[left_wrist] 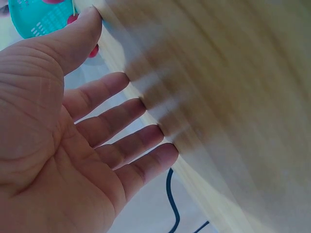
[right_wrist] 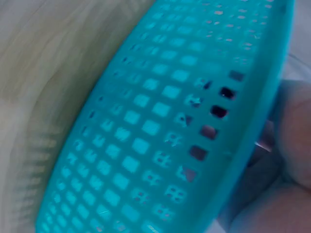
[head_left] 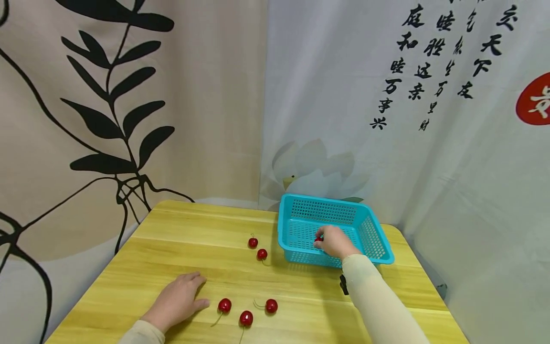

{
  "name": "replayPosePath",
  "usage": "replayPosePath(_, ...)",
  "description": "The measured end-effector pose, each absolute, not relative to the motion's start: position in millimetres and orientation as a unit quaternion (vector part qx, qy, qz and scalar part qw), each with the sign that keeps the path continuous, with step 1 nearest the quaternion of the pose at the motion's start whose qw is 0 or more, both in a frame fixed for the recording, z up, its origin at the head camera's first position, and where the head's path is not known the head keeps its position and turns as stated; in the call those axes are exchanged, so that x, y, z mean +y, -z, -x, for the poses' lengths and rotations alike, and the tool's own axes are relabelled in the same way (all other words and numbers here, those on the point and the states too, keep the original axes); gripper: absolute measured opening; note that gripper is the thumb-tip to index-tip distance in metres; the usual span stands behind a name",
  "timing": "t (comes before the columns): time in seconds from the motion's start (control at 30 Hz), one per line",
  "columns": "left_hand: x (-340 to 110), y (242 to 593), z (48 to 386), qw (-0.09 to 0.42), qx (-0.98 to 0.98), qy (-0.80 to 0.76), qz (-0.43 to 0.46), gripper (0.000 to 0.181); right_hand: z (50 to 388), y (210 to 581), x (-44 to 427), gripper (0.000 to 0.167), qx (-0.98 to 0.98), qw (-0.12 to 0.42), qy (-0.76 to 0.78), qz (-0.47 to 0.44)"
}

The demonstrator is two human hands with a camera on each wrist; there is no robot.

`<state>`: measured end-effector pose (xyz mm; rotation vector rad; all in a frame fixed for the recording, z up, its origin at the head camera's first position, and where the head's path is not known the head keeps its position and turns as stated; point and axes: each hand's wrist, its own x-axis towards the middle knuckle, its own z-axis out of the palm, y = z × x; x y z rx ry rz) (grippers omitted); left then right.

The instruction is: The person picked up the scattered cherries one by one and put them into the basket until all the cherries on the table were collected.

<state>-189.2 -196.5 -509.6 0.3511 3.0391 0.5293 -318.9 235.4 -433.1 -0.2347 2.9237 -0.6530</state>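
Observation:
My right hand (head_left: 337,241) reaches over the front wall of the blue basket (head_left: 378,260), its fingers pinching a red cherry (head_left: 319,239) inside. In the right wrist view the basket's perforated wall (right_wrist: 141,145) covers most of the picture, with part of the hand (right_wrist: 286,170) beyond its rim. My left hand (head_left: 178,298) rests on the table with fingers extended; the left wrist view shows its palm (left_wrist: 58,145). Right of it lie a cherry (head_left: 225,306), another (head_left: 246,318) and a third (head_left: 271,306), all with stems.
Two more cherries, one (head_left: 253,242) behind the other (head_left: 262,254), lie left of the basket on the wooden table (head_left: 202,239). Printed curtains (head_left: 215,95) hang behind the table and along its right side.

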Motion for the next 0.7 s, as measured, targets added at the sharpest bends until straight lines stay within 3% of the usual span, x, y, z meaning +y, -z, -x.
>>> replayPosePath(0.2,-196.4,510.3,187.8,0.017,0.979,-0.171,-0.113,0.065,325.0,436.7,239.4,0.033,0.971,0.126,0.194,0.058)
replayPosePath(0.7,-198.1,512.8,188.7,0.008,0.979,-0.172,-0.113,0.063,334.4,441.5,242.1,0.035,0.974,0.15,0.158,0.063)
